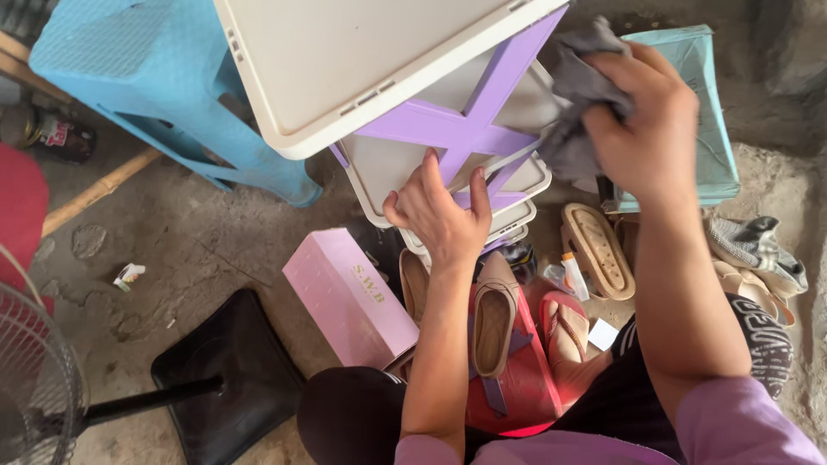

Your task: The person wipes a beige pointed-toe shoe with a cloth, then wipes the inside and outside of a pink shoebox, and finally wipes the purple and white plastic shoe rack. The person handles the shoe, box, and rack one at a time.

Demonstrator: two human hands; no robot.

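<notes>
The left hand (pixel 439 211) gripped the shoe rack (pixel 448 164) shelf, fingers curled, while the right hand (pixel 642 120) squeezed a grey rag (pixel 573 95) at two o'clock, mid-wipe; next likely needed rubbing the purple bars.

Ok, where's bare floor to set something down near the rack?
Bare concrete floor lies left of the pink box, between the blue stool and the black fan base. Below the rack it is crowded: shoes, sandals. Left hand grips a shelf; right hand holds a grey cloth.
</notes>
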